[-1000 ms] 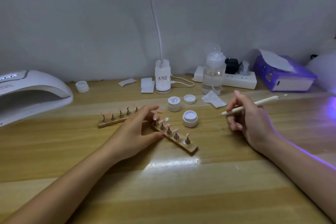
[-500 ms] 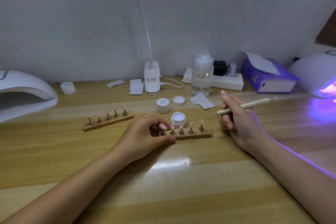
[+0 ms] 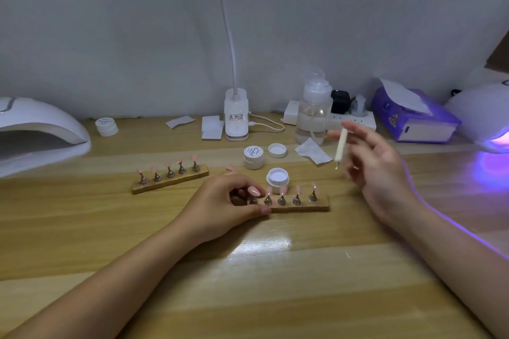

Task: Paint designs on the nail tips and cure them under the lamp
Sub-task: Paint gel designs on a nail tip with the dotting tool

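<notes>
No wording could be read with certainty. The closed white jar (image 3: 253, 156) carried a cursive script label on its lid, and the jar at the back left (image 3: 106, 126) bore a similar one, both too small to make out. The lamp base (image 3: 236, 118) had a red-and-white sticker, its print illegible.

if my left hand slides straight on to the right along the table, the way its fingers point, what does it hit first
Probably nothing new: the left hand already grips the near wooden nail-tip stand, so it would push along its row of pegs.
</notes>
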Tool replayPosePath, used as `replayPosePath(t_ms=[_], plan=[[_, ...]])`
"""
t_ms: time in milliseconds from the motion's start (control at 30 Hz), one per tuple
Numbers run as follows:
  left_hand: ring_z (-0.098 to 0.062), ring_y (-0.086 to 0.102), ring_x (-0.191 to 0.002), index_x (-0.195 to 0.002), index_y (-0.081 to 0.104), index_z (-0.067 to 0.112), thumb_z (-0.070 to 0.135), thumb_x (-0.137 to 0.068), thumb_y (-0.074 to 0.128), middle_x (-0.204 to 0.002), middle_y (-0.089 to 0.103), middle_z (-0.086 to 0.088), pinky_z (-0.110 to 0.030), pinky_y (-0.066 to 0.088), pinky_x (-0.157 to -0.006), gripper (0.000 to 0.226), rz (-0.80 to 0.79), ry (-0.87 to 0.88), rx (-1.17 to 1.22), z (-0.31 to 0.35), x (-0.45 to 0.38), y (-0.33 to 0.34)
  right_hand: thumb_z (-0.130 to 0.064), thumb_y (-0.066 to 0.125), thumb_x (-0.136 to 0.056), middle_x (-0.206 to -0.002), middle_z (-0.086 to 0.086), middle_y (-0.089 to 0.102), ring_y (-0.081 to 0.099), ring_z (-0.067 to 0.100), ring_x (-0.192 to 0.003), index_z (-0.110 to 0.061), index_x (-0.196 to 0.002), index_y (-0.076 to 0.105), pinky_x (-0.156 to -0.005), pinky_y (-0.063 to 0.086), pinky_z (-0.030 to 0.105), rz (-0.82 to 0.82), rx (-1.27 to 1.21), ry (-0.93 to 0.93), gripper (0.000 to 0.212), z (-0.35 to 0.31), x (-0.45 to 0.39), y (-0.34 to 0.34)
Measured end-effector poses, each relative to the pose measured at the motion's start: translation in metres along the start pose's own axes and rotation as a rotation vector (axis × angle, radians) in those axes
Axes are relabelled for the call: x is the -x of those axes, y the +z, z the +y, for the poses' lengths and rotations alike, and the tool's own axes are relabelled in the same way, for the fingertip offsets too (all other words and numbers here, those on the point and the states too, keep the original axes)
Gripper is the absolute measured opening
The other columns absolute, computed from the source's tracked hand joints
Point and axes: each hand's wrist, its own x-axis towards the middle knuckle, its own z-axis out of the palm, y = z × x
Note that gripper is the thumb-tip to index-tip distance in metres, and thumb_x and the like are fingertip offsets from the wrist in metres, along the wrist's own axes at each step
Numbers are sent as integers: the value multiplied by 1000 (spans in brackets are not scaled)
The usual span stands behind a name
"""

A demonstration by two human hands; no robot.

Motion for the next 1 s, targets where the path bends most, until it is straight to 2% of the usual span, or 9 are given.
replayPosePath(t_ms=[100,167,300,400,500,600,733,833,1000], plan=[[-3,55,-75,-81,71,25,21,-65,80,-75,61,14,-12,43,-71,19,12,-30,40,-1,-1,0,-10,34,-97,-78,-5,70,39,4,-42,-19,-100,59,-38,33,15,8,-233,64,27,-12,-5,-2],[0,57,-72,-79,71,21,18,-66,80,-74,63,12,-12,45,-71,15,20,-47,87,-2,-1,-2,-11,45,-95,-70,-6,68,37,2,-37,-19,-99,57,-35,32,14,32,-224,50,15,-17,-6,-3],[4,59,-65,-64,66,24,13,-67,78,-70,66,7,-10,46,-66,17,45,-56,155,-2,0,-2,-11,55,-90,-62,-5,58,41,0,-37,-24,-103,49,-35,35,13,93,-235,75,19,-26,-10,6],[2,61,-66,-61,66,27,12,-66,78,-67,68,10,-12,49,-67,19,46,-77,195,-2,-1,-3,-12,60,-87,-47,-6,45,36,2,-31,-16,-83,49,-33,31,11,148,-416,242,12,-33,-17,17],[1,63,-67,-59,67,28,10,-68,77,-68,68,16,-15,50,-69,23,32,-76,210,-3,-1,-3,-11,56,-89,-37,-8,33,29,3,-28,-15,-66,44,-30,23,10,104,-566,396,26,-38,-26,32],[1,63,-69,-58,66,30,11,-69,77,-69,69,17,-18,51,-72,24,27,-69,199,-4,-1,-3,-23,56,-90,-38,-10,38,34,2,-32,-21,-67,43,-33,26,12,-6,-241,289,27,-33,-33,45],[2,62,-67,-56,67,30,10,-69,77,-69,69,16,-17,50,-71,26,37,-63,206,-4,-1,-3,-32,64,-84,-47,-6,60,44,1,-38,-18,-69,63,-40,34,11,-152,104,97,20,-17,-35,54],[0,63,-69,-56,67,31,12,-69,76,-71,70,13,-19,51,-72,25,31,-53,206,-3,-1,-3,-37,69,-78,-42,-4,54,42,0,-36,-16,-56,56,-39,32,10,-136,339,-34,33,-4,-33,54],[-5,65,-70,-56,68,31,13,-69,76,-72,70,8,-26,52,-75,24,30,-47,211,-3,-1,-3,-43,67,-79,-38,-1,50,49,9,-40,-15,-52,48,-44,38,16,-138,505,-101,44,8,-26,53]])
